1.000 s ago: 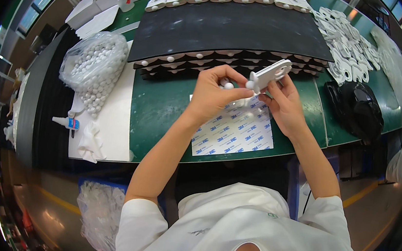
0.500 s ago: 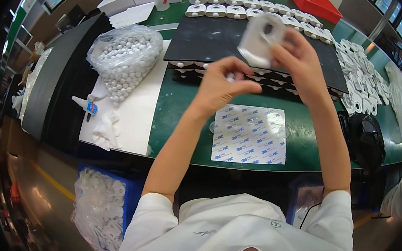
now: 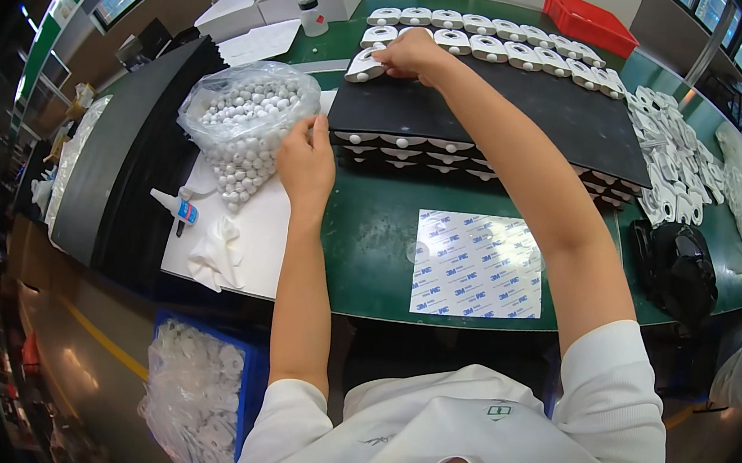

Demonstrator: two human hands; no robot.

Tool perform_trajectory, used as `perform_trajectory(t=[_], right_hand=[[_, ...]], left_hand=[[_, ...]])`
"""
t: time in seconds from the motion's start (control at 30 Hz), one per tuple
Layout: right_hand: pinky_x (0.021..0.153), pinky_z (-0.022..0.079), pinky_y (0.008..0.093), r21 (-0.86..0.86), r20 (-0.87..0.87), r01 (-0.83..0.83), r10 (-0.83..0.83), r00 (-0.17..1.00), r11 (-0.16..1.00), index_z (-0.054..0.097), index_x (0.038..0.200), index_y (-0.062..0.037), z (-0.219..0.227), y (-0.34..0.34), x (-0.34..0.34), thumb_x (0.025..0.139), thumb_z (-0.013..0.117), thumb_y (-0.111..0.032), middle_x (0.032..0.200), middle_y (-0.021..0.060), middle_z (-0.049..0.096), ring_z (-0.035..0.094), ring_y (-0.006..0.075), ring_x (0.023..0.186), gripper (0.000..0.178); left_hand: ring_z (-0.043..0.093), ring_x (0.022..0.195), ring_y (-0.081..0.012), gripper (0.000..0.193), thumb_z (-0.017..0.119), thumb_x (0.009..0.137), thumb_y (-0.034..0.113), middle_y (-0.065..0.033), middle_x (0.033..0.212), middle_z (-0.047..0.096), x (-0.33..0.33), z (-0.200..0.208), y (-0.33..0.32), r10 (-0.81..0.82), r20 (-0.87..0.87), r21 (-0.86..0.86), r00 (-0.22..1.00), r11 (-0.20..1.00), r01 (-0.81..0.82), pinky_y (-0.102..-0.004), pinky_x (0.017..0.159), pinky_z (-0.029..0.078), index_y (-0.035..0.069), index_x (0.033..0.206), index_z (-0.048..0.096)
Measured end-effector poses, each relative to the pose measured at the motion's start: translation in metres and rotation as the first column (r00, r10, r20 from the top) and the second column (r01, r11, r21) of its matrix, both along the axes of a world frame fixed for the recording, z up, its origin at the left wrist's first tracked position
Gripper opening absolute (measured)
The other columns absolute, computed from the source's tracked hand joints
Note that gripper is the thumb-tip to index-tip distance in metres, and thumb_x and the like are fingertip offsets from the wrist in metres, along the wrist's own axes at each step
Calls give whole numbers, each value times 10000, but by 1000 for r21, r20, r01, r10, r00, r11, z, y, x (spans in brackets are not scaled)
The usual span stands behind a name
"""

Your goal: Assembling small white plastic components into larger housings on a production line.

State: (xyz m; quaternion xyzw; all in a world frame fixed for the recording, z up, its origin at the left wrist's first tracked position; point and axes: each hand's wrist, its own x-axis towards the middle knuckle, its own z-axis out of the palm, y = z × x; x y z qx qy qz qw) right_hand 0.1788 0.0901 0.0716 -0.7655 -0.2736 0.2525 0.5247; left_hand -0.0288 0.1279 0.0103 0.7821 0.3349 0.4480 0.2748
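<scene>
My right hand [image 3: 410, 53] reaches across the black board [image 3: 492, 109] and pinches a white plastic part [image 3: 366, 66] with a round white ball set in it. The part rests on the board's left end, just in front of the rows of similar parts [image 3: 485, 47]. Beside a clear plastic bag [image 3: 197, 123] of white balls [image 3: 256, 161] is my left hand [image 3: 306, 160], its thumb apart from the fingers. Nothing shows in that hand, though its fingertips are partly turned away. Under the top board, more boards and ball-fitted parts are stacked.
A printed backing sheet [image 3: 478, 268] lies near the table's front edge. Loose white parts [image 3: 677, 160] are heaped at right, behind a black bag [image 3: 675, 268]. A glue bottle [image 3: 176, 206] and crumpled white cloth [image 3: 217, 254] sit at left. A red tray [image 3: 590, 21] stands far right.
My right hand has carried the white part from in front of me to the board's far left. My left hand has moved left, down beside the bag of balls.
</scene>
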Motion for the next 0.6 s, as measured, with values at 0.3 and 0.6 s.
perform_trajectory(t=[0.3,0.6], right_hand=[[788,473,340,25,711,-59,24,702,998,648,898,-20,2,-71,-10,738,637,-252,914,135,640,604,271,853,282],[893,393,388,-204,960,619,32,277,758,472,1179,46,-10,-314,76,827,556,-377,1129,223,531,503,356,1037,557]], left_hand=[[483,565,-162,332,527,859,267,-146,617,569,-5,-3,5,-89,-18,-62,996,994,87,-319,575,399,-57,844,601],[580,599,-224,319,535,839,266,-156,674,622,3,-3,1,-64,20,29,998,998,63,-332,594,430,-34,866,639]])
